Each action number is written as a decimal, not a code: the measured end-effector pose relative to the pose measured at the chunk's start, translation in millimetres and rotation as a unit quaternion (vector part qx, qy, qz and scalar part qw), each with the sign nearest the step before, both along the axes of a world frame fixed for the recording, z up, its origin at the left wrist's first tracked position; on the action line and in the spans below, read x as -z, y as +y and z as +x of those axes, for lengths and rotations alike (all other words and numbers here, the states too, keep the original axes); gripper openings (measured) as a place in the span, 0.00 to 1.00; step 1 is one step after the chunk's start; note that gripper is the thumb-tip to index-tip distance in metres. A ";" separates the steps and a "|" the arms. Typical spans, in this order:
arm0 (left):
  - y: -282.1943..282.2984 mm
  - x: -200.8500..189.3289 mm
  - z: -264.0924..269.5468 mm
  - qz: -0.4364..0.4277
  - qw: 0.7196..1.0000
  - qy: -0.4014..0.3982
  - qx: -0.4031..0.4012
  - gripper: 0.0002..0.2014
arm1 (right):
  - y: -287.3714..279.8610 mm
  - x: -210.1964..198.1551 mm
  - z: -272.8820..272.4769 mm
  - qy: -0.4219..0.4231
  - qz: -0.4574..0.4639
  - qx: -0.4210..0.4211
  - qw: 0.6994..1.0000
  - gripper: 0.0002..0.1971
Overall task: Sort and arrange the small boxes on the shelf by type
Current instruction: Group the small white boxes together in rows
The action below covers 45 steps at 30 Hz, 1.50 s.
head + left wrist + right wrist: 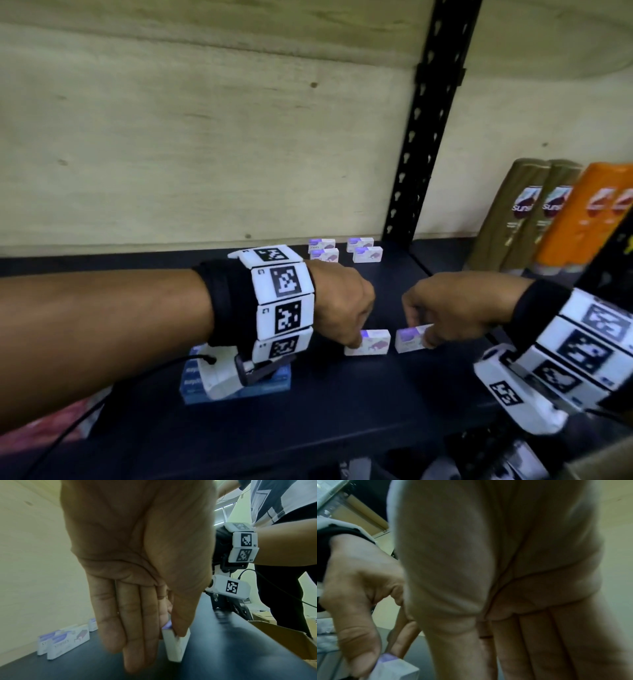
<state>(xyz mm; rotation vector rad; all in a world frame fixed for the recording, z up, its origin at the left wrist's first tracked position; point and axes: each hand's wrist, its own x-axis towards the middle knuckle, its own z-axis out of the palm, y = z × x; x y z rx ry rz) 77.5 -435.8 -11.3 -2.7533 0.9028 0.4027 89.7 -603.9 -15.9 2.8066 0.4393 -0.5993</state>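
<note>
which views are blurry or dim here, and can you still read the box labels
Head view: dim, edges bowed by the wide lens; right hand and its box are smeared, labels unreadable. Left wrist view: brightest; the back boxes show print, but too soft to read. Right wrist view: dark and soft, the palm fills it.

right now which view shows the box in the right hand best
The head view: the box in the right hand shows its printed face, pinched by the right hand. The right wrist view is filled by the palm and hides it. The left wrist view does not show it.
</note>
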 end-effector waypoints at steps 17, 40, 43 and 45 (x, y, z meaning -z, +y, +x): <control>-3.6 10.6 -10.4 -0.016 0.999 0.026 -0.012 0.10 | -6.4 3.2 -18.0 0.003 0.039 -0.015 0.999 0.10; 22.6 -4.4 51.6 -0.085 0.992 0.050 -0.076 0.13 | 10.4 -36.5 42.5 -0.069 0.045 0.022 0.996 0.18; 33.0 -6.1 79.0 -0.071 0.992 -0.043 -0.090 0.13 | 17.7 -35.0 70.5 -0.086 0.040 0.036 0.995 0.17; 39.1 -6.0 95.8 -0.055 0.990 -0.081 -0.100 0.15 | 20.8 -31.5 89.1 -0.089 0.041 0.040 0.994 0.16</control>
